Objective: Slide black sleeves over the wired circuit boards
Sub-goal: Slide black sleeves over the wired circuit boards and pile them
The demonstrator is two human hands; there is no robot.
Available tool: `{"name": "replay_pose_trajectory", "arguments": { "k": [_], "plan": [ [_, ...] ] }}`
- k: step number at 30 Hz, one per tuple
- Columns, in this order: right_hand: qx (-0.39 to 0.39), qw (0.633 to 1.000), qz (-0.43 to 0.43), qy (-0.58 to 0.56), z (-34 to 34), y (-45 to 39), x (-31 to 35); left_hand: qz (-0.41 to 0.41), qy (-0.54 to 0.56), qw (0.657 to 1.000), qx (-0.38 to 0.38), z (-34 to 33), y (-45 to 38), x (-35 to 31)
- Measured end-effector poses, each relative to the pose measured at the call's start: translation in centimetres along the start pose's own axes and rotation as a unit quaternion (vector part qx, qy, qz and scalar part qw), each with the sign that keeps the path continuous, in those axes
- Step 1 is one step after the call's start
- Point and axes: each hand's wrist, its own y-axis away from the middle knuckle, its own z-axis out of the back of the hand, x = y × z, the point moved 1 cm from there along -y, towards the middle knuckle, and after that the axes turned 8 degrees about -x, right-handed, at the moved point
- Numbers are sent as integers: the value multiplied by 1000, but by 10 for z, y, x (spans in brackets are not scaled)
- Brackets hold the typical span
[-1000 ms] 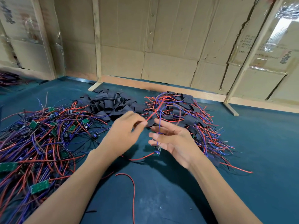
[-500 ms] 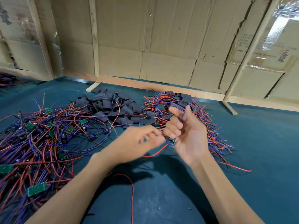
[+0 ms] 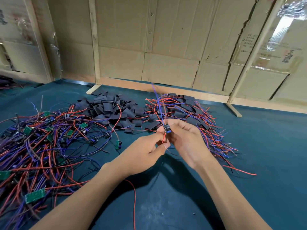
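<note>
A small wired circuit board (image 3: 166, 128) is being held upright between the two hands, its blue wire rising away from them and its red wire (image 3: 164, 138) hanging down. It is being pinched by the fingertips of the left hand (image 3: 146, 151) and the right hand (image 3: 186, 140), brought close together. The loose black sleeves (image 3: 113, 108) are lying beyond the left hand, nearer to it. Finished pieces (image 3: 187, 112) are piled beyond the right hand, bare boards (image 3: 38, 146) left of both, on a teal worktop (image 3: 265, 146) before cardboard walls (image 3: 166, 47).
</note>
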Motion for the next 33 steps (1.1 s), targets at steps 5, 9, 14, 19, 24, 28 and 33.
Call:
{"name": "replay_pose_trajectory", "arguments": {
  "k": [5, 9, 14, 19, 24, 28, 33],
  "plan": [
    [18, 1000, -5, -21, 0, -2, 3, 16, 14, 1000, 20, -9, 1, 1],
    [-8, 996, 35, -82, 0, -4, 7, -22, -153, 987, 45, -3, 1, 4],
    [-76, 987, 40, -133, 16, -9, 16, -53, -186, 974, -119, 23, -12, 22],
    [-97, 989, 42, -106, 22, -10, 16, 169, -342, 916, -124, 42, -18, 70],
    [-120, 990, 71, 22, 19, -8, 8, 181, -395, 893, -121, 35, -20, 73],
    [-118, 966, 143, 181, 21, -5, 7, 194, -424, 875, -132, 25, -22, 64],
    [-100, 911, 219, 335, 27, -4, 0, 191, -435, 876, -87, 28, -22, 67]
  ]
}}
